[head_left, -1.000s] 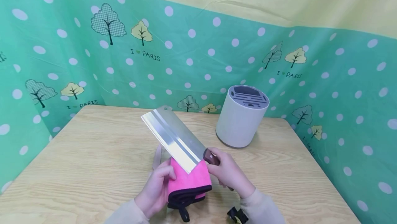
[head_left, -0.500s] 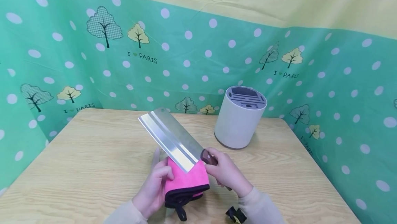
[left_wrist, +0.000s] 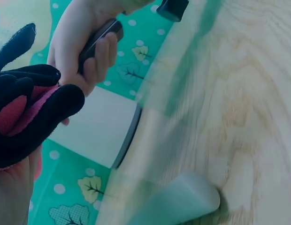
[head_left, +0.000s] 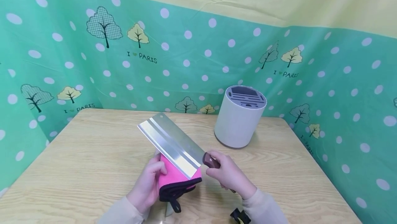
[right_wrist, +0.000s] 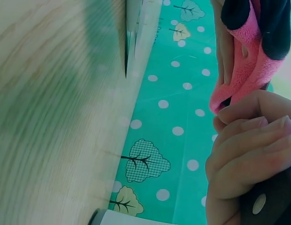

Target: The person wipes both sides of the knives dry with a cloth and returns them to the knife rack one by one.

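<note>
A broad-bladed cleaver [head_left: 175, 144] is held tilted above the table in the head view, its blade pointing up and left. My right hand [head_left: 231, 175] grips its dark brown handle [head_left: 211, 160]; in the right wrist view curled fingers [right_wrist: 248, 154] wrap that handle. A folded pink cloth [head_left: 176, 172] with black trim is held in my left hand [head_left: 147, 181], thumb on top, and lies beneath the blade's lower part. Whether the cloth also wraps the blade's far face is hidden. The left wrist view shows the cloth's black-edged folds [left_wrist: 37, 122].
Behind the right hand stands a white cylindrical knife block [head_left: 238, 120] with a slotted grey top. A pale, rounded object [left_wrist: 187, 197] lies on the wooden table [head_left: 77, 169], mostly hidden under my left hand in the head view. A small black item [head_left: 240, 216] sits by the right sleeve.
My left hand and the cloth have shifted left and slightly up in the view. The cleaver has dipped a little, still in the right hand. The head view has turned slightly.
</note>
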Available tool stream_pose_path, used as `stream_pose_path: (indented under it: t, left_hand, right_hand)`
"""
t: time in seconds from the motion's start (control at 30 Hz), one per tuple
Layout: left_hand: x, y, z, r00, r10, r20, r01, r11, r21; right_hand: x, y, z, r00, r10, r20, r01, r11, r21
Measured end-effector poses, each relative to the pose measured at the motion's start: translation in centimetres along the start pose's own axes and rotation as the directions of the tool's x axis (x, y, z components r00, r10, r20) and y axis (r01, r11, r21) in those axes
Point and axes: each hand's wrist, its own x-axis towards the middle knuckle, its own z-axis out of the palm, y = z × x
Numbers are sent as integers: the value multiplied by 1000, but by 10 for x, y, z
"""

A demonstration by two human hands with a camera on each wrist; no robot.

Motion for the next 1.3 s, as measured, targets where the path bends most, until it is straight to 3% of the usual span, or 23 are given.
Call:
stream_pose_path:
  t: [0.2, 0.43, 1.3]
  left_hand:
    - [0, 6, -8, 1000, -6, 1, 6, 1000, 21]
    - [-2, 13, -9, 996, -14, -84, 17, 999, 38]
    - [-5, 22, -18, 989, -28, -146, 31, 999, 20]
  right_hand:
    - [-4, 3, -2, 1000, -10, 12, 10, 1000, -3]
    - [-7, 8, -8, 999, -8, 41, 9, 1000, -9]
    - [-28, 26, -36, 995, 36, 89, -32, 998, -45]
